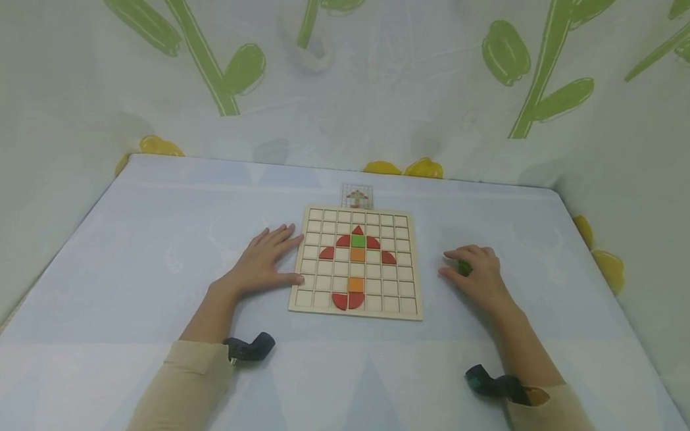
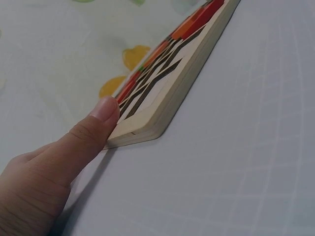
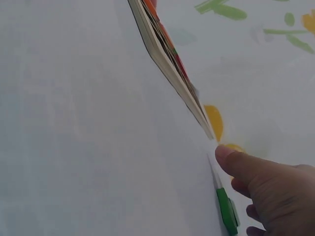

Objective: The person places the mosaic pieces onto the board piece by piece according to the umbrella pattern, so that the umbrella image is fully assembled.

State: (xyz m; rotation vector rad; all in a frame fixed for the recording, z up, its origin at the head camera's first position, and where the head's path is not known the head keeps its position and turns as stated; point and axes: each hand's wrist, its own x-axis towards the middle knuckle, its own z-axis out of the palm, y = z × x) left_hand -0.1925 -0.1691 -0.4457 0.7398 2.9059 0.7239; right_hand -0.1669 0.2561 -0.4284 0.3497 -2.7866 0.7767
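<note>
In the head view my left hand point(image 1: 265, 260) lies beside a square wooden grid board point(image 1: 312, 266), fingers spread, thumb and index finger touching its left edge. The thumb point(image 2: 91, 135) also rests against the board's corner in the left wrist view. On the board are red quarter-round pieces point(image 1: 388, 258), a red triangle point(image 1: 358, 230), a green square point(image 1: 358, 241) and orange squares point(image 1: 355, 285). Right of the board, my right hand point(image 1: 480, 276) is bent around a green piece point(image 1: 464, 267), thumb and index tips apart. The right wrist view shows that piece point(image 3: 226, 211) beside the fingers, seemingly not gripped.
A small pattern card point(image 1: 357, 195) with a similar picture lies behind the board's far edge. The table point(image 1: 141, 242) has a pale blue patterned cover. Behind it stands a pale wall point(image 1: 389, 80) printed with green leaves. Dark devices point(image 1: 250, 348) are strapped at both wrists.
</note>
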